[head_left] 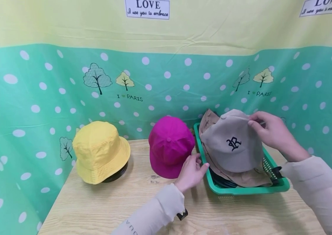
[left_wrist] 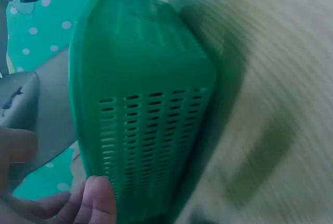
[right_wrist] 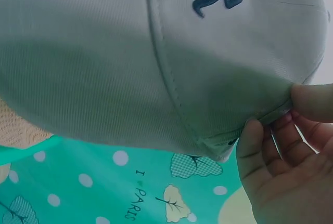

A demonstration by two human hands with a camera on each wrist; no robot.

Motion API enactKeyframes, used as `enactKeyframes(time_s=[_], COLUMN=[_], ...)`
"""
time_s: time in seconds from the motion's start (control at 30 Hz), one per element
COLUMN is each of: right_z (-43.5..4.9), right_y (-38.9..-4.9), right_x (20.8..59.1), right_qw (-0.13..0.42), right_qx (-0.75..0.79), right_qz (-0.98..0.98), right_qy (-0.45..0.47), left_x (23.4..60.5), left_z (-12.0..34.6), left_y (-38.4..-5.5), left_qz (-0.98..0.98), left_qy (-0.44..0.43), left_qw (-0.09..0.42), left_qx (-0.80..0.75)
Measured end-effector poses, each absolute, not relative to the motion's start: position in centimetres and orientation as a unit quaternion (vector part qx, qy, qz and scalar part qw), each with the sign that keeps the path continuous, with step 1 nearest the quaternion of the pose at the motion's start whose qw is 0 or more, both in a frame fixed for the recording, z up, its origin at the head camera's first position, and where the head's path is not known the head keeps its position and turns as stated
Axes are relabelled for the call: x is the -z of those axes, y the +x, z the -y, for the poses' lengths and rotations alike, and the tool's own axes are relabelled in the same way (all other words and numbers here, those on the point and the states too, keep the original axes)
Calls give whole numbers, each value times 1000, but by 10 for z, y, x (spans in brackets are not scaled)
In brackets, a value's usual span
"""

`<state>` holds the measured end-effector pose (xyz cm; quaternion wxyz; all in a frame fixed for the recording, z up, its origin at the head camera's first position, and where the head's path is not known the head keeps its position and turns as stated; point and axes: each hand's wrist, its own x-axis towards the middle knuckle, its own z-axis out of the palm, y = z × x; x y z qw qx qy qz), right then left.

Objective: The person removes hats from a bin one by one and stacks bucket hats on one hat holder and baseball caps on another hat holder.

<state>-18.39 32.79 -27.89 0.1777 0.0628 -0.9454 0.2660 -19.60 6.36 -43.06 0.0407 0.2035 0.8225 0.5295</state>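
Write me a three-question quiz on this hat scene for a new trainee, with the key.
1. Which of the person's hands pinches the gray cap? A) left B) right C) both
2. What color is the middle cap, between the yellow hat and the green basket?
3. True or false: the yellow hat sits inside the green basket.

Key:
1. B: the right hand, at the cap's edge.
2. Bright pink (magenta).
3. False: it is outside, beyond the middle cap.

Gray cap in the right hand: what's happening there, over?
Right hand pinches gray cap by its edge. Left hand beside green basket, holding nothing. Cap tilted over tan hat, contact unclear. Nothing visibly blocking above.
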Motion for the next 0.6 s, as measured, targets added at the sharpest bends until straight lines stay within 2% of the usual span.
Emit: enactKeyframes(time_s=[0.23,0.47,0.6], right_z=[-323,-323,-327], right_y=[-177,-176,-175], right_x=[283,306,318], right_qw=[128,98,83], right_qx=[-305,-325,-337], right_qz=[943,941,938], right_qy=[33,8,5], left_x=[423,419,415], left_z=[-66,-65,-63], left_y=[-197,-188,-185], left_qz=[-721,-576,-543], left_qy=[261,279,265], left_qw=[63,160,191], left_qx=[-639,-752,-773])
